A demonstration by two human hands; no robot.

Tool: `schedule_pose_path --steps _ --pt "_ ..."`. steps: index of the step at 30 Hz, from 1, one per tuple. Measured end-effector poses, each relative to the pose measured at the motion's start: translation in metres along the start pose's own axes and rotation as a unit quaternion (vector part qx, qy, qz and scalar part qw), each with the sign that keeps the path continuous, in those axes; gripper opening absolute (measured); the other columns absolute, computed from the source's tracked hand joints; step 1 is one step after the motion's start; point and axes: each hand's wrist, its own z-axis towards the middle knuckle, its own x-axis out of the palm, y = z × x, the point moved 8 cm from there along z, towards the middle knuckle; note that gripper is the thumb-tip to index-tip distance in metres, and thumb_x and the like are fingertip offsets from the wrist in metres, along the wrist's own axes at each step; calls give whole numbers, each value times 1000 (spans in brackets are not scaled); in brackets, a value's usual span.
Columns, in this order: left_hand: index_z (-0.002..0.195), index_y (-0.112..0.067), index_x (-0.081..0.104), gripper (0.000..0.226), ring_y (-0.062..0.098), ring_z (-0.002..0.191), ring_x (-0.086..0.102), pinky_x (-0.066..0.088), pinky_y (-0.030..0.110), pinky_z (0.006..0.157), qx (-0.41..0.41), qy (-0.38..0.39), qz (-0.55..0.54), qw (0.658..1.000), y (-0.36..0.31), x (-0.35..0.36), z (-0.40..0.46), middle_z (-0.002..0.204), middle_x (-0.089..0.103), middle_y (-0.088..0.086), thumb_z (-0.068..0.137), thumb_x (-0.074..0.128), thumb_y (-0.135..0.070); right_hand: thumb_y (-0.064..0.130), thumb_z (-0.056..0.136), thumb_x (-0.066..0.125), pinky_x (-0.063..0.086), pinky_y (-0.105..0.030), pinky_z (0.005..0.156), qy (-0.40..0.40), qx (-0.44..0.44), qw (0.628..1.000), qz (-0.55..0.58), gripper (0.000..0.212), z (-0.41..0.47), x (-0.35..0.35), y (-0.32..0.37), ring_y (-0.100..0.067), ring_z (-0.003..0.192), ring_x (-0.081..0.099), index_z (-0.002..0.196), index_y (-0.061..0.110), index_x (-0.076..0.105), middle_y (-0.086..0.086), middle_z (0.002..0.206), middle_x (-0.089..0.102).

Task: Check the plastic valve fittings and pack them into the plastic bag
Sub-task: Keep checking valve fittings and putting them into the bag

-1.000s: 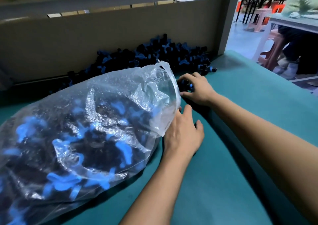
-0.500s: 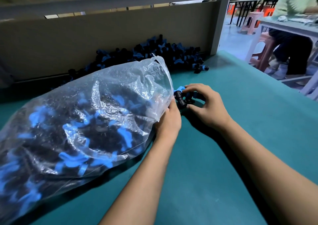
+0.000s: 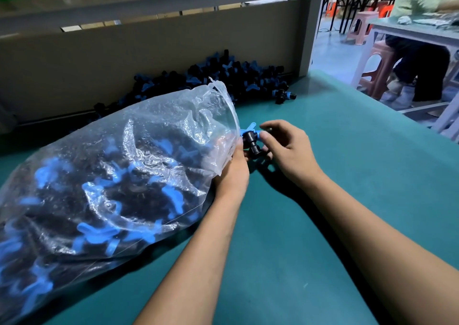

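Note:
A large clear plastic bag (image 3: 119, 180) lies on the green table (image 3: 347, 175), stuffed with black valve fittings with blue handles. One black valve fitting with a blue handle (image 3: 250, 140) sits just outside the bag's mouth, between my hands. My left hand (image 3: 234, 173) grips the bag's edge at the mouth, and its fingertips touch the fitting. My right hand (image 3: 285, 148) pinches the fitting from the right with curled fingers. A heap of loose fittings (image 3: 223, 76) lies behind the bag along the back wall.
A grey partition (image 3: 149, 51) closes off the back of the table, with a post (image 3: 310, 26) at its right end. Two stray fittings (image 3: 283, 94) lie near the post. Beyond the table's right edge, a person sits at another table beside pink stools (image 3: 377, 71).
My right hand drew a fitting from near the heap toward the bag's mouth. My left hand moved up from the table to grip the bag's edge and meet the fitting.

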Motion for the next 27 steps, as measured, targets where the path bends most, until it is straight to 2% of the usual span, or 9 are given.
schedule_pose_path --steps 3,7,10,12,14,16,18,22,27 --pt "99 -21 66 40 40 117 64 46 57 107 9 31 -29 999 -3 2 -2 118 71 13 92 55 -58 11 95 68 53 -26 53 16 51 991 124 5 -1 5 -6 -15 62 65 93 8 71 -7 77 72" --pt "128 -13 64 91 35 125 61 45 53 111 21 22 -31 999 -6 -2 -4 130 68 14 64 63 -78 7 92 71 54 -24 58 65 115 966 224 2 -2 7 -15 -17 66 63 92 6 73 -8 79 72" --pt "132 -17 62 80 29 130 58 42 48 115 33 32 -9 999 -10 -3 -6 136 66 8 77 62 -75 5 91 72 54 -23 62 86 142 959 231 2 -3 11 -20 -16 69 62 91 7 73 -8 81 70" --pt "138 -24 59 64 24 136 53 39 31 115 14 84 -1 996 -3 3 -5 143 60 3 93 53 -70 3 91 70 53 -24 64 33 161 953 256 5 0 5 -25 -17 68 61 89 7 73 -9 83 70" --pt "140 -25 58 59 20 135 52 41 15 101 5 82 -15 996 4 3 -4 145 59 0 98 50 -66 4 91 69 52 -25 65 -39 185 939 287 6 1 -5 -34 -16 68 60 89 8 73 -8 83 69" --pt "132 -14 64 61 28 131 56 44 33 111 9 8 -47 999 1 -5 -3 139 63 11 93 63 -61 6 90 72 51 -27 66 -52 192 937 287 3 2 -9 -40 -16 68 59 91 8 73 -6 82 69" --pt "130 -8 63 68 34 130 57 40 49 115 18 -18 -51 998 -4 -6 -4 135 64 17 87 69 -60 13 85 76 50 -34 69 -3 168 954 248 8 3 -3 -38 -17 64 55 93 10 74 -5 78 67" --pt "130 -13 64 83 31 130 58 41 50 115 32 7 -19 999 -5 -1 -1 133 66 11 72 65 -72 20 81 78 46 -30 63 86 112 976 166 16 1 8 -24 -17 62 53 94 13 74 -8 79 68" --pt "129 -10 63 64 34 126 59 41 51 113 23 -12 -46 999 -2 -4 -2 131 66 16 90 67 -60 11 87 76 47 -35 72 -19 161 952 258 7 0 -5 -34 -17 66 57 88 17 74 -1 78 69"
